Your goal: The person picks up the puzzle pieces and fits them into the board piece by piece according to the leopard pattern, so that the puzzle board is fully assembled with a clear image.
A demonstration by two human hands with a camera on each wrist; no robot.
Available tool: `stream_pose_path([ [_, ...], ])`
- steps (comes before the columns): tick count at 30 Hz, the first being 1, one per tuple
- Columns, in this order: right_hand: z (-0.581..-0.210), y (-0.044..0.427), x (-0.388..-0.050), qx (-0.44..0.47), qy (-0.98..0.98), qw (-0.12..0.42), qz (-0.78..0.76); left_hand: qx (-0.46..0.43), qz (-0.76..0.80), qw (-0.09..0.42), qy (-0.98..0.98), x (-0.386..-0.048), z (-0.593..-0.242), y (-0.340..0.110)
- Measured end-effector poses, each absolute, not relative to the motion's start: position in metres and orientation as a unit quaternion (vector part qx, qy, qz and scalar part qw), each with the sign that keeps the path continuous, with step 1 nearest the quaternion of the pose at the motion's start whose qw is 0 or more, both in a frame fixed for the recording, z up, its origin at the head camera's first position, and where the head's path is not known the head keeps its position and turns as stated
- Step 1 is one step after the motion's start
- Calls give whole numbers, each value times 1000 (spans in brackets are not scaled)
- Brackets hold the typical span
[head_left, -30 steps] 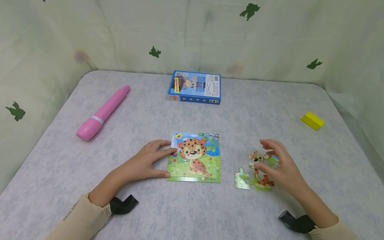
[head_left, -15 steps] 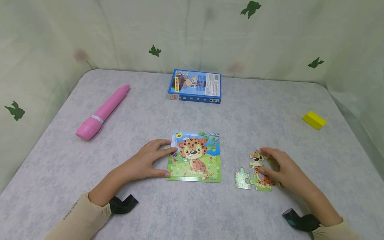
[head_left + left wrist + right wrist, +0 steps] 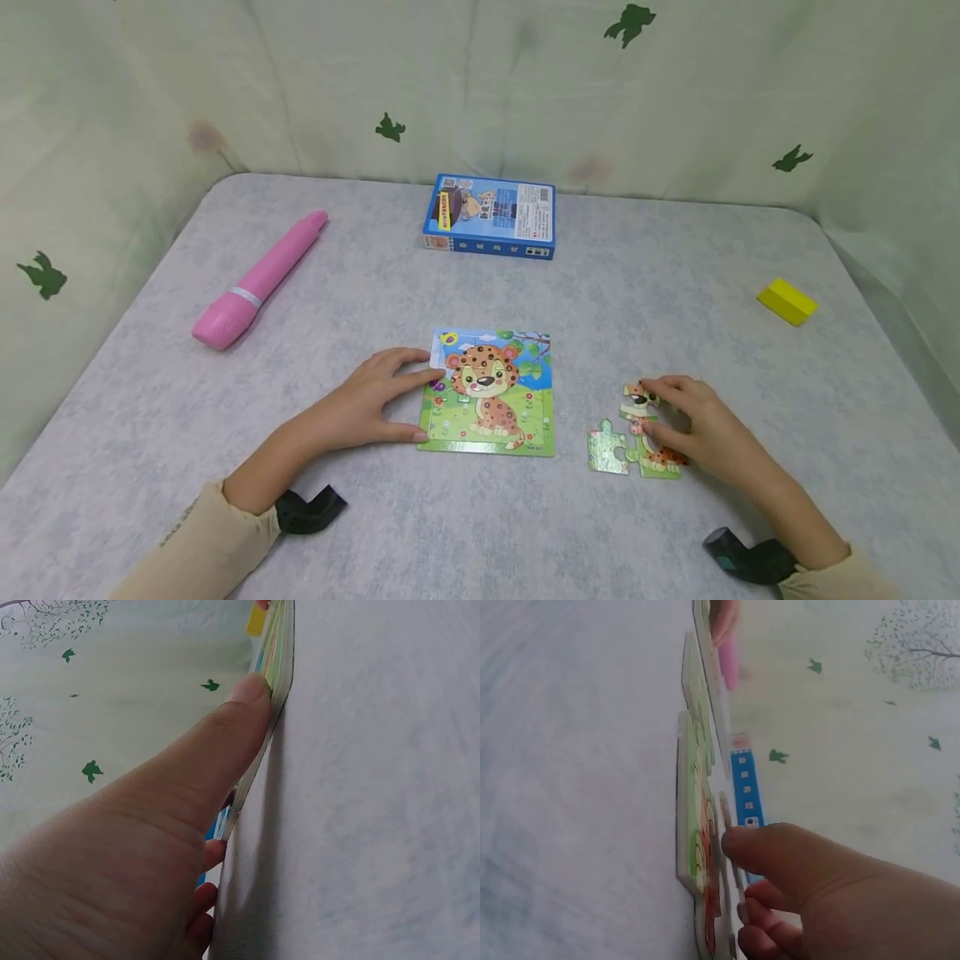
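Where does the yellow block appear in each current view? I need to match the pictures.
Head: the yellow block lies at the far right, about mid-height, on the table.
Left wrist: a small yellow patch at the top edge, right of centre, just left of the puzzle board.
Right wrist: not in it.
Shared landmark: the green bird prints, in all three.

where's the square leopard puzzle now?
In the head view, the square leopard puzzle lies flat just below the picture's centre, with the left hand at its left edge and loose pieces to its right.
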State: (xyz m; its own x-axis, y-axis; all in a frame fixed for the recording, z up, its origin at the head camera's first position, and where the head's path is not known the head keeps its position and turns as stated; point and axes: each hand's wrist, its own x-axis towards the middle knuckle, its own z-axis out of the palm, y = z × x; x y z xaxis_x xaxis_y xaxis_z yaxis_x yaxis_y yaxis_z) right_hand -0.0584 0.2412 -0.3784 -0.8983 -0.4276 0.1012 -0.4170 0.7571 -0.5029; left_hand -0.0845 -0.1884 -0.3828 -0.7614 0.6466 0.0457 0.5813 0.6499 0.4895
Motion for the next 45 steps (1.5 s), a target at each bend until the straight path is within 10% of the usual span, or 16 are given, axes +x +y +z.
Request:
stream_pose_path([
  [16, -344, 192, -55, -319, 880, -109, -335, 334, 239, 76, 909, -85, -386, -188],
  [45, -379, 91, -97, -362, 893, 6, -267, 371, 192, 37, 908, -83, -378, -178],
])
